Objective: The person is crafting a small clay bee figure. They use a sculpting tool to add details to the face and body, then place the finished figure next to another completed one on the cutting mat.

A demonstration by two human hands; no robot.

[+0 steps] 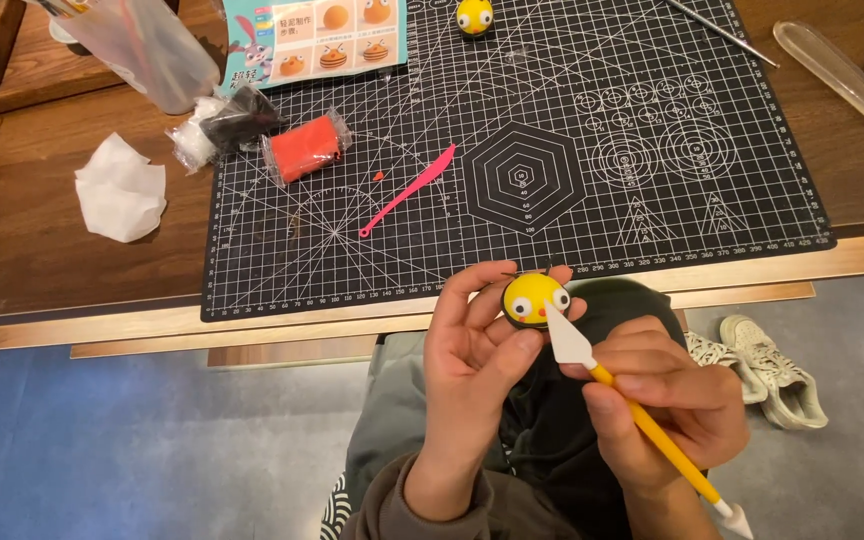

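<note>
My left hand (472, 355) pinches a small yellow clay figure (532, 298) with white eyes, a black base and a tiny red mark on its face. It sits just below the table's front edge, over my lap. My right hand (667, 400) grips a yellow-handled modelling tool (642, 420) whose white blade tip (564, 335) touches the figure's lower right side. A second yellow clay figure (474, 16) stands at the far edge of the black cutting mat (652, 230).
On the mat lie a pink plastic clay knife (407, 190), a wrapped red clay block (304, 148) and a wrapped black and white clay pack (222, 128). An instruction card (317, 35), a white tissue (120, 188) and a metal needle tool (722, 32) are nearby. White sneakers (762, 365) rest on the floor.
</note>
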